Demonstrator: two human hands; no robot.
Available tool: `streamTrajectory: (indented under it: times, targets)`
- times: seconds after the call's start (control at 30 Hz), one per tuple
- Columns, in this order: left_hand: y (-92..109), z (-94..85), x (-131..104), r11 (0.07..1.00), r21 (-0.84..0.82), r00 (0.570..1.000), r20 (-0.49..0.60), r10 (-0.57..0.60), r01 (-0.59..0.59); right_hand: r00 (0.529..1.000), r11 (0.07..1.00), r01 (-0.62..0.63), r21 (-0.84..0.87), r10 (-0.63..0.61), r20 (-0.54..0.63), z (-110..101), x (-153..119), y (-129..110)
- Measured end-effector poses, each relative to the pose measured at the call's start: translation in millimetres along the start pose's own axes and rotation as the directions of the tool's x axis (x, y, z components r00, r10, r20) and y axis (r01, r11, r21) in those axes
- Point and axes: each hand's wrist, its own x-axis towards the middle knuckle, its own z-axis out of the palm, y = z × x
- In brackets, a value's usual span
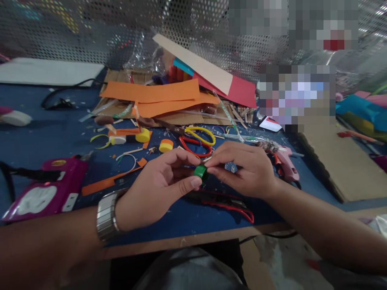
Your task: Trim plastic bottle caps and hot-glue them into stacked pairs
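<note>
A small green ring [200,172], like a rolled strip or bottle cap, is held between both hands above the blue table. My left hand [157,189], with a metal watch band [107,215] at the wrist, pinches it between thumb and fingers. Gripping its right edge are the thumb and fingertips of my right hand [246,169]. Beneath the hands lies a box cutter [229,204] with red edging, partly hidden. Just beyond them are scissors [198,141] with yellow and red handles and a small yellow-orange roll [166,145].
At left sits a purple power unit [45,187] with a black cord. A pink glue gun [287,163] lies at right, near a cardboard sheet [344,169]. Orange paper strips [151,92], beige paper [193,62] and scraps cover the back, before a perforated metal screen [105,34].
</note>
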Motion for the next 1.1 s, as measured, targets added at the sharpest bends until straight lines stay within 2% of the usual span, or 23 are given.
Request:
streamTrajectory:
  times: [0.17, 0.27, 0.43, 0.57, 0.77, 0.93, 1.1]
  targets:
    - [2.4, 0.6, -1.2, 0.998, 0.052, 0.999, 0.018, 0.044, -0.045, 1.000, 0.999, -0.017, -0.038, 0.017, 0.022, -0.1, 1.4, -4.9]
    - [4.6, 0.4, -1.2, 0.997, 0.057, 0.999, 0.006, 0.044, -0.044, 0.998, 0.998, -0.066, 0.013, 0.066, 0.018, -0.6, 0.4, -4.3]
    - [0.9, -1.8, -1.0, 0.995, -0.103, 0.999, -0.035, -0.022, 0.018, 0.970, 0.962, -0.243, 0.121, 0.243, 0.020, -0.8, -6.4, 2.7]
    - [-2.2, -2.1, 0.0, 0.980, -0.191, 0.995, -0.068, -0.069, 0.055, 0.938, 0.929, -0.345, 0.132, 0.342, 0.049, -2.0, -8.6, 5.6]
    - [1.2, -0.8, 0.6, 0.966, -0.249, 0.990, -0.102, -0.095, 0.067, 0.952, 0.953, -0.300, -0.030, 0.302, 0.059, -2.7, -2.9, 5.4]
    - [0.8, -1.9, 1.3, 0.976, -0.214, 0.994, -0.091, -0.065, 0.044, 0.969, 0.970, -0.241, 0.030, 0.239, 0.053, 1.3, -2.9, 5.6]
    - [-1.0, -3.4, 2.1, 0.990, -0.140, 0.985, -0.175, -0.008, -0.017, 0.980, 0.989, -0.150, 0.020, 0.146, 0.133, 0.8, -1.1, 7.8]
